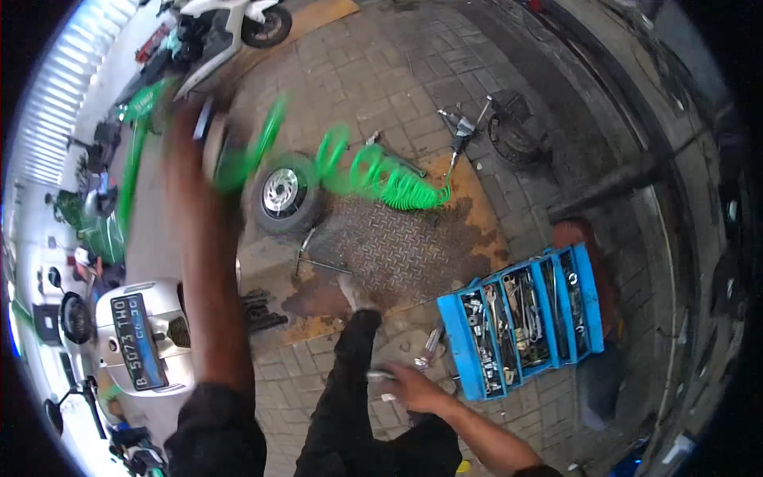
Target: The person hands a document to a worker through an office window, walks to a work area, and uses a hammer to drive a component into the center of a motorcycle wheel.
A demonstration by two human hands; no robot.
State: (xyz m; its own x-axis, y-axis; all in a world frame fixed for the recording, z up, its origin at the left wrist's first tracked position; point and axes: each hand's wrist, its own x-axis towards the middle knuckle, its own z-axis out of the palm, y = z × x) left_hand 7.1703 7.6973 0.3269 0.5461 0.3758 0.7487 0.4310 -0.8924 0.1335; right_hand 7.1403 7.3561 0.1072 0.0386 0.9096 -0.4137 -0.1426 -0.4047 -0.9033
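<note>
My left hand [199,131] is raised at the upper left, its fingers smeared by motion. Bright green coiled hose [373,171] runs beside it and stretches rightward in loose loops; whether the hand grips the hose is unclear. Low in the middle, my right hand [413,388] is closed around a small metallic piece [380,374] that pokes out by the fingertips; its kind cannot be made out. To the right of that hand stands an opened blue toolbox [470,388] with sockets and wrenches in its trays. A small wheel with a tyre [288,193] lies ahead.
A patterned metal plate [405,246] covers part of the paved floor, with a T-shaped wrench [318,261] at its left. An air tool [462,131] lies beyond, beside a dark round part [517,135]. Scooters [147,338] stand along the left. My foot [354,294] is near the plate.
</note>
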